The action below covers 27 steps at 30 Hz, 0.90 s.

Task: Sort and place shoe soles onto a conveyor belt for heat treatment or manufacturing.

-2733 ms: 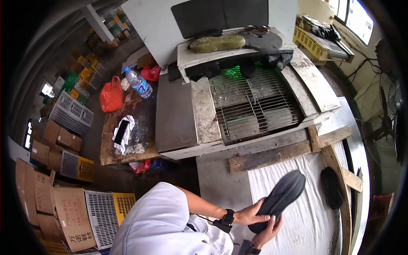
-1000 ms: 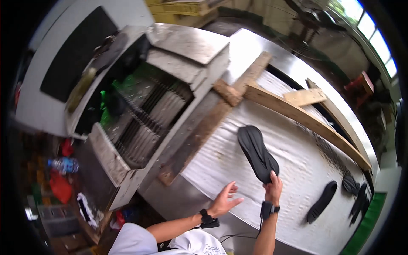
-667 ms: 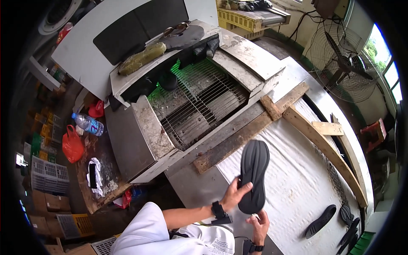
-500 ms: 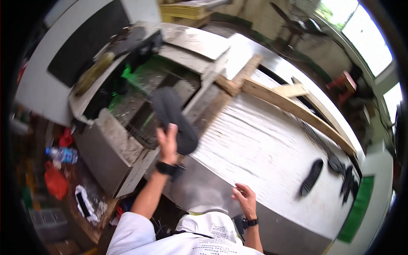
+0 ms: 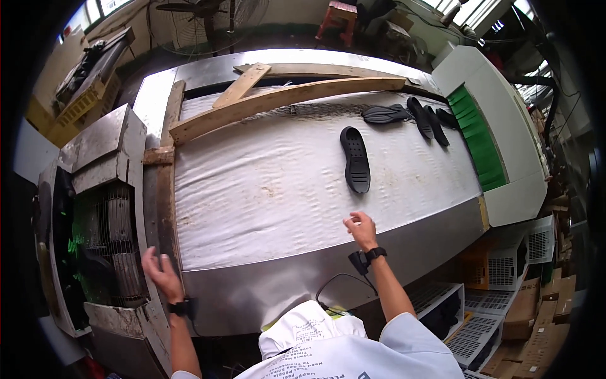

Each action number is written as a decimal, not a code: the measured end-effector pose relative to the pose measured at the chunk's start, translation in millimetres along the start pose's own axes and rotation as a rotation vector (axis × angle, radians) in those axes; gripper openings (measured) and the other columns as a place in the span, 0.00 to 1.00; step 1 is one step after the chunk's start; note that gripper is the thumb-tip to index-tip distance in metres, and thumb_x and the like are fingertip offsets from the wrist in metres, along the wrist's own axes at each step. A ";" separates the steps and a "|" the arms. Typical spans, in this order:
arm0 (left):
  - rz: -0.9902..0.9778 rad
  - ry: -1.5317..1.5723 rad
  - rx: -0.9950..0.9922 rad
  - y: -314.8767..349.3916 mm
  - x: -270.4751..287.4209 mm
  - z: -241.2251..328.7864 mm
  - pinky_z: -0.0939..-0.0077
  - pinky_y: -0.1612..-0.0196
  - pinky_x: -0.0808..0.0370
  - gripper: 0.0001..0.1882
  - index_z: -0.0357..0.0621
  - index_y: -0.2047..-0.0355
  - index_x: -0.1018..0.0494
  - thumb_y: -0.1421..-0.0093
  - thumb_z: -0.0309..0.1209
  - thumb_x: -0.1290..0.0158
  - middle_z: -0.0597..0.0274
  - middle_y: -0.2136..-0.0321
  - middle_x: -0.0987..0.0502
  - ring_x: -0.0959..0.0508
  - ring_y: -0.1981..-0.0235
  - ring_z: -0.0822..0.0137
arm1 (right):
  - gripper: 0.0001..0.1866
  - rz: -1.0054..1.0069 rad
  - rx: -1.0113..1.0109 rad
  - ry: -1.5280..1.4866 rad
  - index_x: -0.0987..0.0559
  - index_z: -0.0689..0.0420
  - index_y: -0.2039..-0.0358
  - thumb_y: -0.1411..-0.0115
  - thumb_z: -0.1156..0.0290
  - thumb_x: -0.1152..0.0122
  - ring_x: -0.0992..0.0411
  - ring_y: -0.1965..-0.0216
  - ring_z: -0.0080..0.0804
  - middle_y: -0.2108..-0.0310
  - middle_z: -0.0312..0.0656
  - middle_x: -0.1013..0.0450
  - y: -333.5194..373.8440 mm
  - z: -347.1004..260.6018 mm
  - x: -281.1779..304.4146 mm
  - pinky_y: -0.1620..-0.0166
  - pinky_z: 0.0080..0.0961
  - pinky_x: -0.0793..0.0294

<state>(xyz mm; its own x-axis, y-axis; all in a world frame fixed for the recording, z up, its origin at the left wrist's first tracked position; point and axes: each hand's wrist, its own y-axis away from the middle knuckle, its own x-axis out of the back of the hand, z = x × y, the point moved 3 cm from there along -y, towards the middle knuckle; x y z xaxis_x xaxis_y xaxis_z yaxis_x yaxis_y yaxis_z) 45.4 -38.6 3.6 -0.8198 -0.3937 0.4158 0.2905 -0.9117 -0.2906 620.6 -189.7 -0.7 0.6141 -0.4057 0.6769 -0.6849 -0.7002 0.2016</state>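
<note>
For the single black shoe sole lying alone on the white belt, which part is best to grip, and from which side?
Probably the near end of the black shoe sole. It lies flat, lengthwise toward the person, apart from the other soles. The open right hand is closest, so pinch that end's edge with the fingers from the person's side.

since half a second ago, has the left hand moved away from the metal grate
Yes. The left hand then held a black sole up over the metal grate; now it is empty, open, and lower, at the grate's near edge beside the wooden plank.

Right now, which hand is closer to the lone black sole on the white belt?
Right. The right hand is just below the black sole; the left hand is far off by the metal grate.
</note>
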 end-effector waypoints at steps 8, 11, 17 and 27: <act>-0.687 0.037 0.080 189.4 -169.3 144.2 0.65 0.45 0.28 0.15 0.37 0.53 0.25 0.41 0.23 0.44 0.52 0.48 0.27 0.28 0.46 0.55 | 0.34 0.120 0.458 0.781 0.31 0.55 0.39 0.47 0.73 0.35 0.39 0.36 0.47 0.38 0.47 0.36 -125.7 38.9 7.6 0.39 0.51 0.35; -0.735 0.016 0.070 219.0 -196.1 169.3 0.67 0.47 0.26 0.14 0.38 0.53 0.24 0.40 0.23 0.44 0.53 0.50 0.26 0.27 0.48 0.57 | 0.32 0.101 0.630 0.811 0.31 0.54 0.39 0.46 0.74 0.37 0.40 0.34 0.48 0.36 0.46 0.36 -152.1 50.2 0.1 0.35 0.52 0.41; -0.837 0.033 0.087 213.1 -229.3 207.5 0.67 0.46 0.27 0.15 0.39 0.53 0.24 0.41 0.24 0.43 0.53 0.52 0.25 0.28 0.49 0.57 | 0.16 0.231 0.739 0.354 0.19 0.54 0.54 0.44 0.70 0.34 0.24 0.48 0.38 0.53 0.40 0.20 -158.1 11.9 64.5 0.37 0.47 0.36; -1.026 0.373 -0.352 163.9 -219.0 260.1 0.55 0.30 0.43 0.53 0.43 0.29 0.47 0.48 0.45 0.30 0.46 0.32 0.43 0.43 0.30 0.47 | 0.05 -0.240 0.192 -0.450 0.22 0.61 0.67 0.38 0.73 0.37 0.37 0.71 0.13 0.74 0.26 0.31 16.4 -121.8 154.6 0.66 0.15 0.38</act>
<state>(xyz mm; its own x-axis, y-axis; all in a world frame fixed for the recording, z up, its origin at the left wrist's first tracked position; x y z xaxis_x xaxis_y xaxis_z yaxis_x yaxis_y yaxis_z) 400.8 -132.3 89.1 -0.7032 0.6287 0.3320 -0.7051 -0.6766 -0.2122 656.5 -192.4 193.5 0.8806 -0.4027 0.2496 -0.4463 -0.8820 0.1516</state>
